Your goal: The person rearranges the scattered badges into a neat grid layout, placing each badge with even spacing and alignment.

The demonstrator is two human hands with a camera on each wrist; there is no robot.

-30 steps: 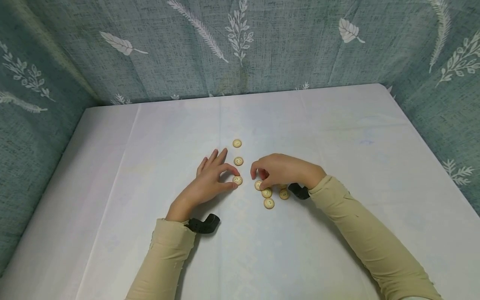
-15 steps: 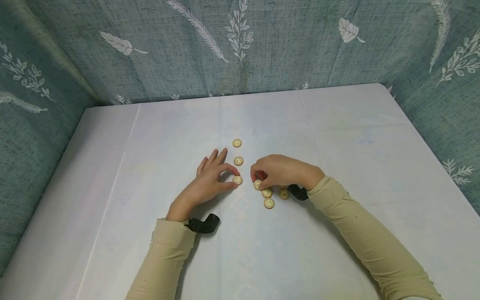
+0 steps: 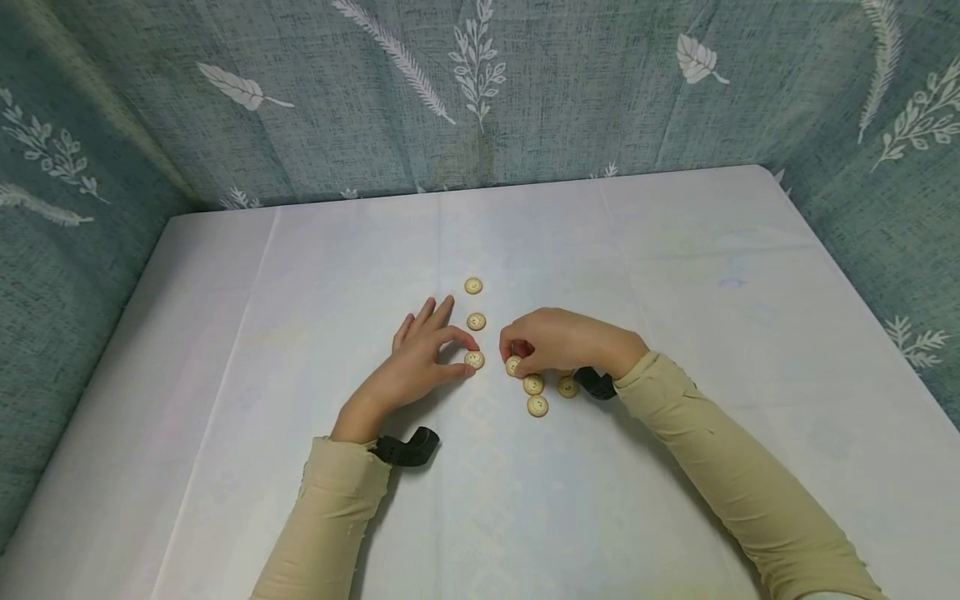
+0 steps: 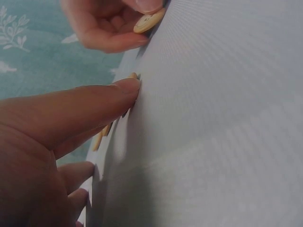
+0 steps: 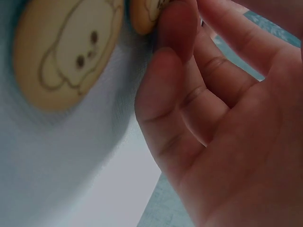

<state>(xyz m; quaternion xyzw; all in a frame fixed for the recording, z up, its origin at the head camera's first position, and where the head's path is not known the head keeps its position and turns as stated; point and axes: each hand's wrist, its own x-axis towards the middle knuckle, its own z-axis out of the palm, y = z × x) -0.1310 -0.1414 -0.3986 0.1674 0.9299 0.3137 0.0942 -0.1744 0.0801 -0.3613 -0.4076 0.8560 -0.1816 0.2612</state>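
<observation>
Small round pale-yellow discs with a cartoon face drawn on them lie on the white table. My left hand (image 3: 408,367) pinches one disc (image 3: 474,360) by its edges between thumb and forefinger, flat on the cloth. The other left fingers are spread. To its right, my right hand (image 3: 566,340) pinches another disc (image 3: 513,367) between thumb and fingertips; in the left wrist view this disc (image 4: 149,20) looks tilted, its edge close to the table. A nearer disc (image 5: 71,56) fills the corner of the right wrist view, its face markings plain.
Beyond my left fingertips, two discs, the far one (image 3: 473,286) and the closer one (image 3: 476,322), line up with the pinched one. Loose discs (image 3: 537,406) sit below my right hand, one partly hidden by it. A green leaf-patterned curtain (image 3: 525,100) borders the table.
My right fingers have closed on a disc and drawn it slightly left, away from the loose ones. My left hand has stayed still on its disc.
</observation>
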